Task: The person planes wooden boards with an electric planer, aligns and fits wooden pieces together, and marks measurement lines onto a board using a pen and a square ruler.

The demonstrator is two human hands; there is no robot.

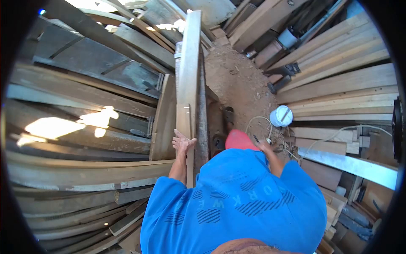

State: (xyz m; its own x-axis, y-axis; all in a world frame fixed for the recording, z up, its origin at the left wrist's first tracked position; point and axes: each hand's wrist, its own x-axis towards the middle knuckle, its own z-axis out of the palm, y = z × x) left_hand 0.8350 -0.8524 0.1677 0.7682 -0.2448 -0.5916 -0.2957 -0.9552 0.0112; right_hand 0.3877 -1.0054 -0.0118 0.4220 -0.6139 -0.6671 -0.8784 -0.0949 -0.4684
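A long wooden board stretches away from me along a narrow bench. On its near part lies a shorter flat piece of wood. My left hand rests across the wood with fingers spread to the left edge and thumb stretched to the right. Low by my right side, my right hand is curled beside the red cloth of my clothing. A thin dark object sticks out by its fingers, too small to name. Part of this hand is hidden.
Stacked planks fill the left side, and more long boards lean on the right. A white bucket stands on the dirt floor, near a pale cable. A metal bar juts in from the right.
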